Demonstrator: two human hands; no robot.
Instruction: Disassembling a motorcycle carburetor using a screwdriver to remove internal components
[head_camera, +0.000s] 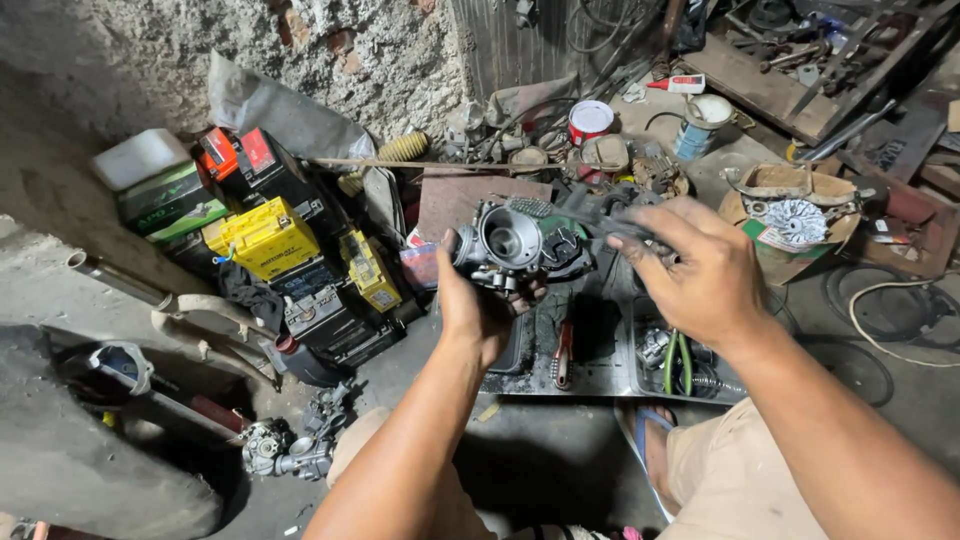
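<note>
My left hand (472, 312) grips a grey metal carburetor (508, 241) from below, with its round bore facing me. A dirty brush or rag-like tool (600, 213), blurred with motion, rests against the carburetor's right side, and my right hand (700, 270) is closed on it. Both hands are grimy and are held above a metal tray (600, 375) on the floor. My foot in a blue sandal (650, 440) rests just below the tray.
Yellow and black batteries (262, 238) are stacked at the left against a rough wall. Another carburetor (285, 452) lies on the floor at lower left. Cans (590, 120), a cardboard box with a metal part (795, 215), cables and scrap fill the back and right.
</note>
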